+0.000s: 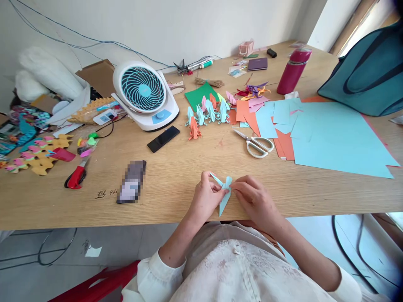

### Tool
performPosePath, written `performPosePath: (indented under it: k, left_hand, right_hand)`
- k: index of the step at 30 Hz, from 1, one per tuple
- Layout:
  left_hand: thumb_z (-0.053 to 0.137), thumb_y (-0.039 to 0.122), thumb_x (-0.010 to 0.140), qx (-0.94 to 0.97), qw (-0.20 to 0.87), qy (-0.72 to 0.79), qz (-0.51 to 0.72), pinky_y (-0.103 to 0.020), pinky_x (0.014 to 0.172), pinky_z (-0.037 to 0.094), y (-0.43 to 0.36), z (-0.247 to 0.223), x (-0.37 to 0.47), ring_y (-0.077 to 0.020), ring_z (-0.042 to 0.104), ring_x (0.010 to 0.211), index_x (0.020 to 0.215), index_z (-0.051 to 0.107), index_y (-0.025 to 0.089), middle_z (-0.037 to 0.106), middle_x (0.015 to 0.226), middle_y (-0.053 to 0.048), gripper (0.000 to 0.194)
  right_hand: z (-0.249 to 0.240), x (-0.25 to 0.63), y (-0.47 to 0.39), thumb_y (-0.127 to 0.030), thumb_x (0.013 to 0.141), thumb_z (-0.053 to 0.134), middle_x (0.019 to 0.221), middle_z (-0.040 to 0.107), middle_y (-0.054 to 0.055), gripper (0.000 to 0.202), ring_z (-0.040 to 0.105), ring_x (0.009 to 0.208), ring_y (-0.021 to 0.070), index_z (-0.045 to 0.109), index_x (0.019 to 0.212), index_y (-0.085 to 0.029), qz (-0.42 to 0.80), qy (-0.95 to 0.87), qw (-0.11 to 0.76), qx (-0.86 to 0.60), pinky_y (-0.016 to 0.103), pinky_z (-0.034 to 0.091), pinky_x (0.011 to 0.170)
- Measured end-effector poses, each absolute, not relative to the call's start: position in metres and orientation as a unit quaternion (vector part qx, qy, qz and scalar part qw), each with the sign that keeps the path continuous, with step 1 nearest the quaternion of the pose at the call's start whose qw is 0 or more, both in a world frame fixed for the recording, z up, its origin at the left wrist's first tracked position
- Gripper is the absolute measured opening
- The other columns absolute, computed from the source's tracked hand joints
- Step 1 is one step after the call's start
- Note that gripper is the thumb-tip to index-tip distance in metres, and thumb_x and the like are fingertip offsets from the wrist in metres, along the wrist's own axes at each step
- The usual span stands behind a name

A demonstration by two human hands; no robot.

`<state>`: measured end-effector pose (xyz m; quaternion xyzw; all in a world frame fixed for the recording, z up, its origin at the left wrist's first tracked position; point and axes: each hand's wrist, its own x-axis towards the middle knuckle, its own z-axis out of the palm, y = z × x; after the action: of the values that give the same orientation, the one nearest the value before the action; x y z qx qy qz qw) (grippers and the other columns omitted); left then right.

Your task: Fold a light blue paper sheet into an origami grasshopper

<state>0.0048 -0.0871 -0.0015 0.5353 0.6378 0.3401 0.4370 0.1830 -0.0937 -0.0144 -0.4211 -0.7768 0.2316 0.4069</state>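
Near the table's front edge I have a light blue folded paper piece (224,203) with narrow pointed flaps. My left hand (206,195) is closed, pinching it at the middle between thumb and fingers. From the other side my right hand (255,197) pinches at its right edge, fingertips together; the exact spot is partly hidden by the fingers. Farther back stand several finished folded paper figures (210,111), mostly light blue with a few orange and pink. White-handled scissors (258,147) lie beyond my right hand, blades pointing left.
Light blue paper sheets (333,142) and orange pieces (285,142) cover the right side. A teal bag (368,75) and magenta bottle (292,73) stand behind them. On the left are a fan (143,90), a black phone (163,139), another phone (131,182) and red scissors (76,177).
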Motion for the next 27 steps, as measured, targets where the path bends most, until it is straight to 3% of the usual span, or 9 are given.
performPosePath:
  k: [8,10,13,18,21,25,27]
  left_hand:
    - [0.070,0.020,0.078,0.577,0.425,0.615,0.328,-0.019,0.047,0.045,-0.088,-0.012,0.001,-0.0081,0.062,0.053,0.079,0.059,0.017,0.064,0.087,-0.001,0.012]
    - [0.066,0.021,0.081,0.543,0.490,0.597,0.330,-0.020,0.050,0.049,-0.088,-0.013,-0.002,-0.0102,0.064,0.057,0.089,0.062,0.017,0.064,0.084,-0.001,0.011]
    - [0.064,0.016,0.082,0.517,0.518,0.594,0.334,-0.023,0.059,0.053,-0.089,-0.011,-0.004,-0.0131,0.067,0.064,0.111,0.057,0.019,0.066,0.075,0.002,0.029]
    - [0.075,0.016,0.076,0.561,0.381,0.676,0.287,-0.023,0.053,0.044,-0.091,-0.004,-0.004,-0.0149,0.064,0.051,0.101,0.045,0.022,0.063,0.061,0.007,0.040]
    - [0.080,0.023,0.074,0.600,0.266,0.726,0.204,-0.026,0.056,0.043,-0.091,-0.002,-0.004,-0.0203,0.066,0.059,0.100,0.044,0.022,0.059,0.060,0.007,0.045]
    - [0.086,0.031,0.069,0.653,0.095,0.724,0.204,-0.033,0.066,0.051,-0.096,-0.004,-0.008,-0.0267,0.067,0.085,0.118,0.042,0.018,0.064,0.093,-0.005,0.067]
    - [0.084,0.028,0.073,0.706,0.031,0.664,0.245,-0.037,0.076,0.053,-0.099,-0.008,-0.011,-0.0271,0.063,0.097,0.122,0.044,0.018,0.061,0.106,-0.010,0.063]
  right_hand:
    - [-0.020,0.181,-0.089,-0.013,0.098,0.048,0.102,0.070,0.008,0.023,0.063,0.094,0.0224,0.068,0.104,-0.022,0.218,-0.827,0.332,-0.399,0.040,0.044,0.083]
    - [-0.019,0.181,-0.090,-0.015,0.098,0.048,0.102,0.070,0.008,0.021,0.062,0.093,0.0222,0.068,0.104,-0.021,0.217,-0.830,0.324,-0.398,0.040,0.044,0.083]
    - [-0.019,0.182,-0.091,-0.017,0.099,0.049,0.104,0.070,0.008,0.020,0.062,0.093,0.0222,0.067,0.104,-0.020,0.205,-0.836,0.318,-0.398,0.040,0.043,0.083]
    - [-0.023,0.180,-0.091,-0.015,0.099,0.051,0.110,0.070,0.009,0.019,0.061,0.094,0.0223,0.067,0.108,-0.017,0.156,-0.858,0.301,-0.386,0.039,0.042,0.082]
    - [-0.024,0.179,-0.091,-0.013,0.098,0.052,0.111,0.072,0.007,0.020,0.061,0.091,0.0214,0.066,0.111,-0.016,0.122,-0.872,0.296,-0.371,0.038,0.040,0.078]
    - [-0.025,0.179,-0.092,-0.011,0.097,0.052,0.112,0.072,0.007,0.022,0.061,0.091,0.0206,0.065,0.115,-0.015,0.100,-0.878,0.289,-0.369,0.038,0.040,0.077]
    - [-0.025,0.179,-0.093,-0.010,0.097,0.053,0.113,0.072,0.008,0.022,0.060,0.092,0.0207,0.065,0.115,-0.013,0.096,-0.881,0.284,-0.367,0.038,0.040,0.078]
